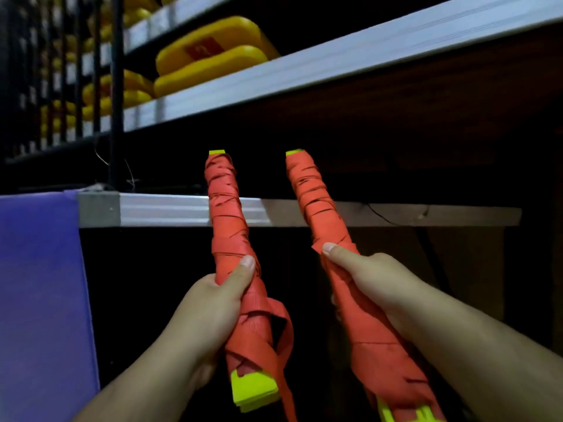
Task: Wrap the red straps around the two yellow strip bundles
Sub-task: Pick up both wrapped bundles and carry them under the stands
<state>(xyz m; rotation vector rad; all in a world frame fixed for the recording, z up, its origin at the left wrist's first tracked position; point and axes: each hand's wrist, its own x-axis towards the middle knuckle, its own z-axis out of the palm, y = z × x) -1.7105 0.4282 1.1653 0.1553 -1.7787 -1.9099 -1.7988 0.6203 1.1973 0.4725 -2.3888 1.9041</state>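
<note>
two wrapped bundles, one loose tail

noted purple panel (39, 284) at far left, yellow cases (210, 56) up on the rack behind. found left hand (210, 303) curled round the left bundle (227, 220) below its middle, thumb laid flat along the red strap (256, 309). held it near upright, tipped slightly left, crossing the shelf edge (170, 208) in its upper half. wrapped almost end to end, leaving only yellow tips bare at top and bottom. spotted a loose tail (286, 333) looping off the lower turns and hanging past the bottom end, not tucked in. judged this one unfinished for that reason.

further right, found right bundle (316, 208) held apart from the first, leaning the same way, wound in overlapping turns. found right hand (374, 281) clasped round it about mid-length, thumb pressing the edge of a wrap. could not tell where its strap end sat.

judged both light, carried one-handed without visible strain. judged the strips bendy along the length, firmer once bound. judged the strap soft, flat, probably slick, and prone to slackening if let go. best gripped over the wraps near the middle, thumb pinning the last turn. for the tail, best pinched near its root and kept taut.
</note>
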